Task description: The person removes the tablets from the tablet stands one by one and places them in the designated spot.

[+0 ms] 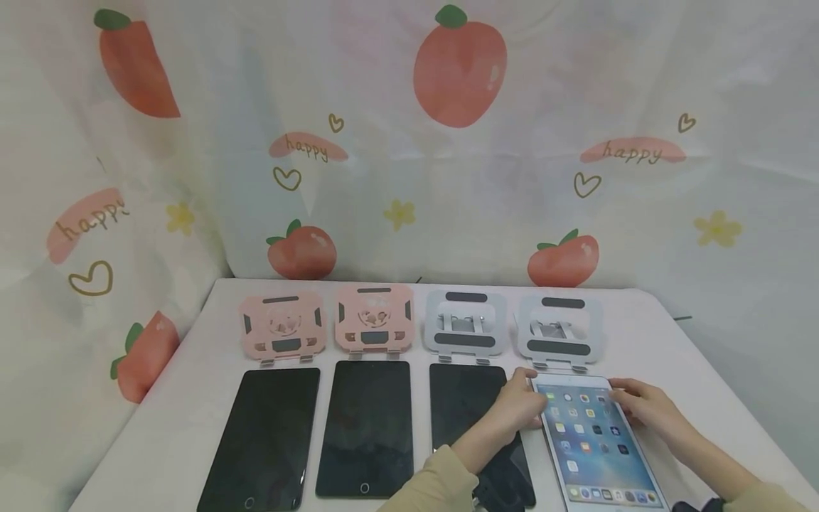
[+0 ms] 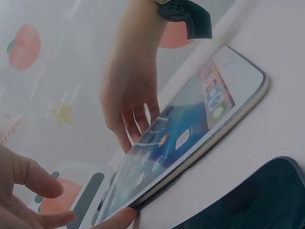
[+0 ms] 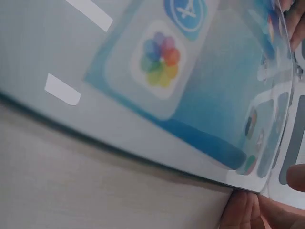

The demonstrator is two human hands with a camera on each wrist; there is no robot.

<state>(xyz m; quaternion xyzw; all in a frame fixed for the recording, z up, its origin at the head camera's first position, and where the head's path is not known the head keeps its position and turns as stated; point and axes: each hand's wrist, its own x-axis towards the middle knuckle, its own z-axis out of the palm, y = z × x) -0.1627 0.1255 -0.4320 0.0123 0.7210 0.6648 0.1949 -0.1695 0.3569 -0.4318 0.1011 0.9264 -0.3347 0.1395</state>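
Observation:
A white tablet point(image 1: 591, 441) with a lit screen of app icons lies at the right of the row, its top end close to a grey-white stand. My left hand point(image 1: 520, 407) holds its upper left corner, and a digit touches the side edge in the left wrist view. At the upper right corner, my right hand point(image 1: 646, 409) holds the other side; its fingertips point(image 3: 242, 210) are right at the edge in the right wrist view. Under my left forearm lies a dark tablet point(image 1: 463, 391), partly hidden.
Two more dark tablets, one at far left point(image 1: 269, 434) and one beside it point(image 1: 367, 427), lie on the white table point(image 1: 153, 441). Behind stand two pink stands point(image 1: 384, 299) and two grey-white stands point(image 1: 467, 348). A fruit-print cloth point(image 1: 409, 178) hangs along the back.

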